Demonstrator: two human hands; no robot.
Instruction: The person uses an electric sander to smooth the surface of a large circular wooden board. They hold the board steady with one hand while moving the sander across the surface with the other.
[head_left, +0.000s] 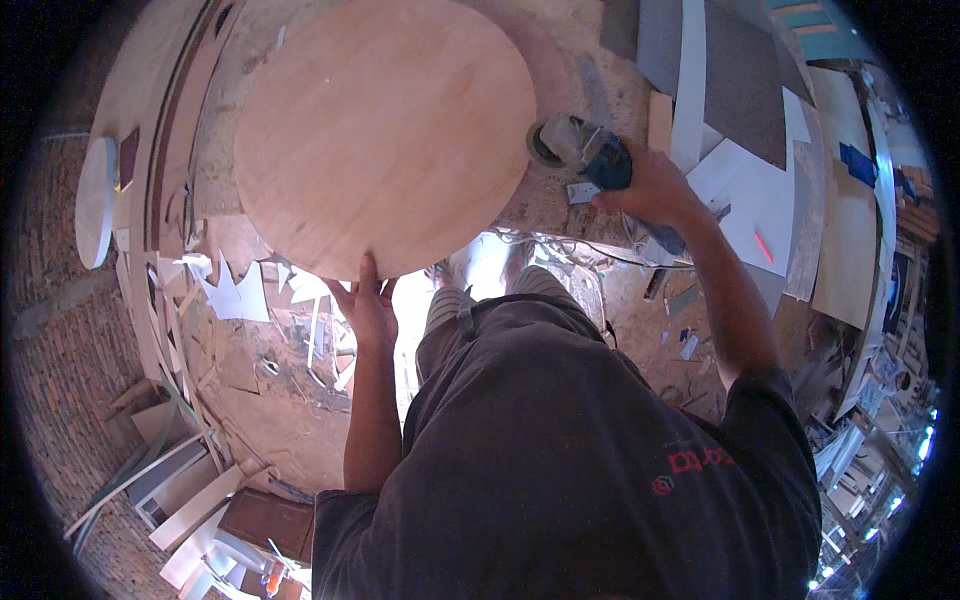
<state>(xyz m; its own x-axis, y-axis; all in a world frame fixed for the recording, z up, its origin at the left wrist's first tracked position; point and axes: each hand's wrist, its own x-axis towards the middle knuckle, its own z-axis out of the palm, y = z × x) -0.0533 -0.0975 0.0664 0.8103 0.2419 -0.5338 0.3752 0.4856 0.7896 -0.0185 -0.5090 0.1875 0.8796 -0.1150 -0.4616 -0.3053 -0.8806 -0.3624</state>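
A large round wooden disc (382, 142) lies flat on the worktable (577, 210), its near rim jutting past the table's front edge. My left hand (367, 307) grips that near rim, thumb on top and fingers beneath. In my right hand (660, 191) is a power tool that looks like an angle grinder (581, 142). Its round head is tilted beside the right rim of the disc; whether the two touch, I cannot tell. My palm and wrist cover part of the tool's body.
Flat boards and sheets (750, 180) are spread at the right, with a red marker-like object (763, 247) on one. A dark cable (622, 259) runs along the table's front edge. Offcuts (232, 289) litter the floor at left, near a brick wall (67, 375). A smaller round panel (96, 202) stands far left.
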